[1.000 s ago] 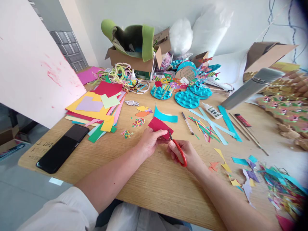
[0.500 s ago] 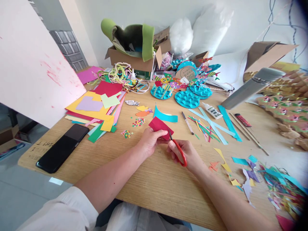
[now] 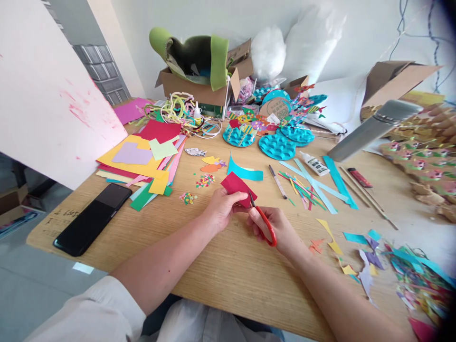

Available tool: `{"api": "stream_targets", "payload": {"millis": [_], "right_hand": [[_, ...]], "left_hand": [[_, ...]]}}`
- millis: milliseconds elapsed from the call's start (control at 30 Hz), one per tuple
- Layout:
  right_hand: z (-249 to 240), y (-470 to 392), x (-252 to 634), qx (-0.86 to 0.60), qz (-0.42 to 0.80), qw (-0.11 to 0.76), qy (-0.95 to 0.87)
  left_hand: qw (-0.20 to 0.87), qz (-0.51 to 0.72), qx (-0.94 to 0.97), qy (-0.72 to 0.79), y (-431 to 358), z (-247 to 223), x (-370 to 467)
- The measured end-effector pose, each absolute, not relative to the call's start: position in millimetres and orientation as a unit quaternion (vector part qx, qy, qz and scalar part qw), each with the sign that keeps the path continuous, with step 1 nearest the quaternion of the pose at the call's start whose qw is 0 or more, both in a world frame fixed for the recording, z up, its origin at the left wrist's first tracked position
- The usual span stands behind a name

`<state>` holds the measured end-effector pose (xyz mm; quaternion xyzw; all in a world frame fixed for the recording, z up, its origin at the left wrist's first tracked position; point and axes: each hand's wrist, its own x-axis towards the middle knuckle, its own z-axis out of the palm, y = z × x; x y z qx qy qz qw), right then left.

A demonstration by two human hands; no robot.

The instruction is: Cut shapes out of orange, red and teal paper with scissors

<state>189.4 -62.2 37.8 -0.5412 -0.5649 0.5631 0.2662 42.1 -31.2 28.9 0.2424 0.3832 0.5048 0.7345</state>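
Red paper (image 3: 235, 184) is pinched in the left grip (image 3: 221, 209) above a wood-grained desk (image 3: 213, 275), while red-handled scissors (image 3: 264, 219) are grasped in the right grip (image 3: 273, 225), their blades set against the paper's right-hand side. To the left of the left grip, a black phone (image 3: 92, 221) is laid near the desk's edge, with coloured sheets (image 3: 107, 152) stacked beyond it. Blue textured discs (image 3: 277, 148) are arrayed past both grips; farther back, a cardboard box (image 3: 192, 91) is seen before a pale wall (image 3: 228, 19). Cut scraps (image 3: 416, 275) are strewn right of the right grip, and grey floor (image 3: 35, 285) is glimpsed at far left.
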Motion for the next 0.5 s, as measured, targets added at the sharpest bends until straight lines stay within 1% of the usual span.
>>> {"api": "stream_targets", "payload": {"millis": [500], "right_hand": [[34.2,-62.0,191.0,-0.543,0.562,0.263,-0.566]], "left_hand": [[0.734,0.502,0.246,0.386,-30.3,27.5,42.1]]}}
